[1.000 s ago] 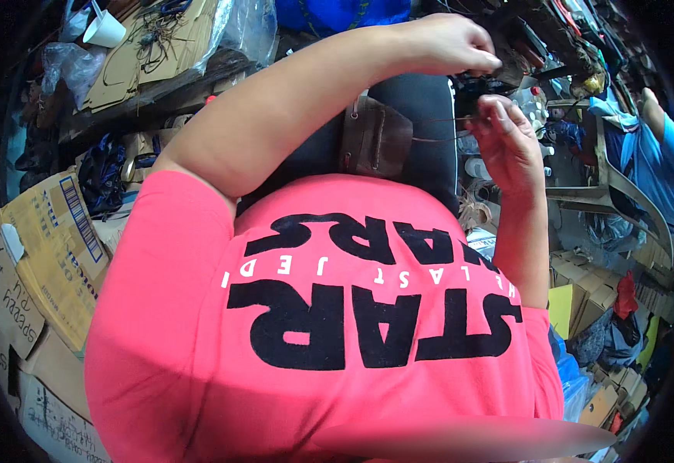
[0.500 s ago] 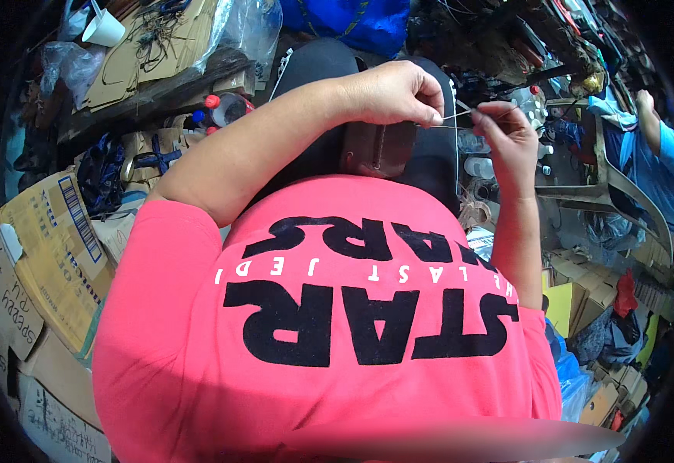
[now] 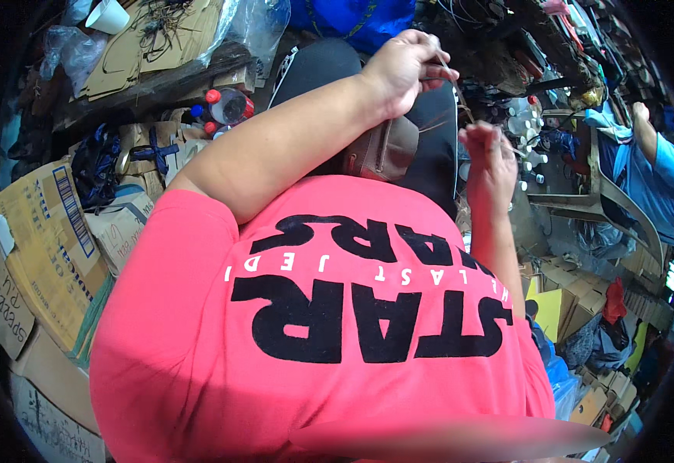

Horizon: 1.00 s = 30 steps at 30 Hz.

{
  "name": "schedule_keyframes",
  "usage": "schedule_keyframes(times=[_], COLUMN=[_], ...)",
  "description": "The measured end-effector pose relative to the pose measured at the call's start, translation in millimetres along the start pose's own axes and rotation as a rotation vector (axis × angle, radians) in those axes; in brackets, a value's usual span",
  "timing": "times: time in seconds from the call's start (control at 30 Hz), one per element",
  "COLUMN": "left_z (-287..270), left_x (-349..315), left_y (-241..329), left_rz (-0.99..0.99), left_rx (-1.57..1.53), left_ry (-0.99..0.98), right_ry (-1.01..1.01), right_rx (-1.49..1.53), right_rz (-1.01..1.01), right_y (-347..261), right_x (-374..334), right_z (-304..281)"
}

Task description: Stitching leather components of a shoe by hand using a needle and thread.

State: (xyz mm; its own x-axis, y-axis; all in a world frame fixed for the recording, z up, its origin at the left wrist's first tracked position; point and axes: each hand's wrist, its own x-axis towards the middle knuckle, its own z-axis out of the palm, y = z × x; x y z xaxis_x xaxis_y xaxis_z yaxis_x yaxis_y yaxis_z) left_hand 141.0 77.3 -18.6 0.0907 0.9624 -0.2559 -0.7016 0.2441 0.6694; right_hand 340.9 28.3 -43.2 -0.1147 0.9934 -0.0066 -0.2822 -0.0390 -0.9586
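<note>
A brown leather piece point(image 3: 387, 150) with a stitched seam or zip down its face rests on my lap, between my dark-clothed thighs. Above it and to the far side, my left hand point(image 3: 408, 73) is raised, its fingers pinching a thread point(image 3: 454, 86). This strand runs down to my right hand point(image 3: 493, 166), which is closed with the fingertips together around its lower end. Fine strands also stretch from near the leather piece toward my right hand. Anything smaller inside the right hand's fingers is too blurred to make out.
At left stand cardboard boxes point(image 3: 43, 255) and a bottle with a red cap point(image 3: 233, 106). A white cup point(image 3: 108, 15) and stacked cardboard point(image 3: 148, 62) lie far left. A plastic chair point(image 3: 607, 193) and a person in blue point(image 3: 653, 170) are at right, near small bottles.
My left hand has risen away from the leather piece, and my right hand has come lower and slightly left. The strand between them is longer and slants more steeply.
</note>
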Motion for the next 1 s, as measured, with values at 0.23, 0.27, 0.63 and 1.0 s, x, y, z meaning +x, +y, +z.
schedule_keyframes(times=[0.23, 0.27, 0.63, 1.0], left_z=[4, 6, -87, -239], left_x=[-36, -38, -32, -14], left_y=[19, 34, 176, 291], left_rz=[0.008, 0.108, 0.321, 0.681], left_rx=[-0.151, -0.098, -0.055, 0.125], left_ry=[-0.661, -0.674, -0.137, 0.474], right_ry=[-0.278, -0.299, -0.519, -0.684], right_rx=[1.075, 1.021, -1.107, -1.496], right_rz=[0.332, 0.382, -0.169, -0.059], right_y=[-25, -30, 0, 29], right_x=[8, 13, 48, 24], right_z=[12, 20, 108, 83])
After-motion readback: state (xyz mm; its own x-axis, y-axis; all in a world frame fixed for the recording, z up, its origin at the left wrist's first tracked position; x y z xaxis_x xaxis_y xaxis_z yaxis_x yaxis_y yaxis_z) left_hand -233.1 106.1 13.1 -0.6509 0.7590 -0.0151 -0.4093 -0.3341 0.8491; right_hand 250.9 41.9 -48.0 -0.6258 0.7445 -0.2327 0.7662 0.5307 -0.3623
